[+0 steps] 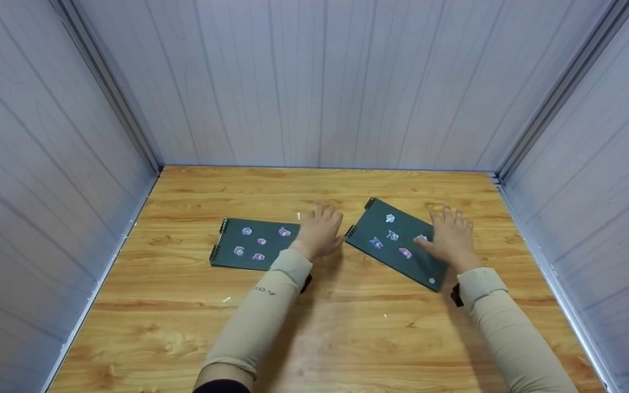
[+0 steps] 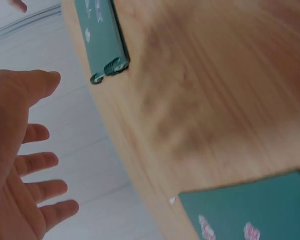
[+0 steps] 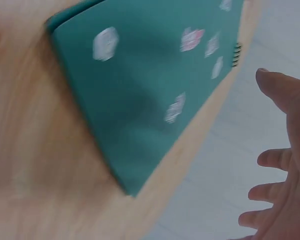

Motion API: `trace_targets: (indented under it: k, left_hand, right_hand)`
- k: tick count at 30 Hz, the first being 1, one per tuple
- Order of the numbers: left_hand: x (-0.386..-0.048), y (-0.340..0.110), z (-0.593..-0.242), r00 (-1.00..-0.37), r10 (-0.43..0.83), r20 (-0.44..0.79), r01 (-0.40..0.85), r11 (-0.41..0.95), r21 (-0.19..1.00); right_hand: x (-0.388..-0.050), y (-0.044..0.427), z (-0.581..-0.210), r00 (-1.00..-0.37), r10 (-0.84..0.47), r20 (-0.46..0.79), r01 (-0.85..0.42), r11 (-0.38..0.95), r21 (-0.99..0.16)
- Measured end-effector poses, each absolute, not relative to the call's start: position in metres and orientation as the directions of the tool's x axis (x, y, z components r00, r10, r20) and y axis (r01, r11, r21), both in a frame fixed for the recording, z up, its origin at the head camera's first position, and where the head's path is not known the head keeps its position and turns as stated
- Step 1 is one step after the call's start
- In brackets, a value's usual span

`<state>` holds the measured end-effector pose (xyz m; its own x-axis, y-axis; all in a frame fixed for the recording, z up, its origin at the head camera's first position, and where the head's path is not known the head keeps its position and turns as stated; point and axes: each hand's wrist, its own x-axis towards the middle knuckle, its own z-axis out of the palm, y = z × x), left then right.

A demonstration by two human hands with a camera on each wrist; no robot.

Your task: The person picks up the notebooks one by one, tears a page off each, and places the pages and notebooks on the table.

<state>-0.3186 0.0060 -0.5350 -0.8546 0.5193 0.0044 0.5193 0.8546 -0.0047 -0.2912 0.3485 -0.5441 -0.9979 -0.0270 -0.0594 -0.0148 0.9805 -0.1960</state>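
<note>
Two dark green spiral-bound notebooks with small stickers lie on the table. The left notebook [image 1: 249,244] lies nearly level, rings at its left end; the right notebook [image 1: 396,243] is turned at an angle, rings toward its upper left. My left hand [image 1: 320,230] hovers over the right end of the left notebook, fingers spread, holding nothing. Above the right notebook's right part is my right hand [image 1: 450,238], also spread and empty. In the left wrist view the left hand [image 2: 20,155] is apart from both notebooks; in the right wrist view the right hand [image 3: 285,155] is beside the right notebook [image 3: 140,80].
The wooden table [image 1: 336,327] is enclosed by a pale panelled back wall [image 1: 320,87] and side walls. Tiny white scraps lie on it, one [image 1: 226,299] below the left notebook and another behind the left hand.
</note>
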Motion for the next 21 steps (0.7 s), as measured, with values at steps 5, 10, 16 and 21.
trace_targets:
  k: [5, 10, 16, 21]
  left_hand:
    - [-0.319, 0.028, -0.550, -0.807, 0.589, -0.035, 0.590, 0.807, -0.007]
    - [-0.316, 0.048, -0.566, -0.783, 0.616, -0.083, 0.621, 0.781, -0.062]
    - [-0.307, 0.065, -0.578, -0.765, 0.623, -0.163, 0.632, 0.775, -0.005]
    - [-0.301, 0.073, -0.582, -0.758, 0.594, -0.270, 0.608, 0.793, 0.038]
  right_hand:
    - [-0.298, 0.362, -0.561, -0.992, -0.021, -0.123, 0.016, 0.956, -0.292]
    - [-0.305, 0.373, -0.577, -0.982, -0.030, -0.185, 0.036, 0.940, -0.340]
    - [-0.309, 0.376, -0.587, -0.969, -0.056, -0.239, 0.030, 0.938, -0.345]
    - [-0.312, 0.371, -0.590, -0.959, -0.053, -0.279, 0.055, 0.929, -0.366]
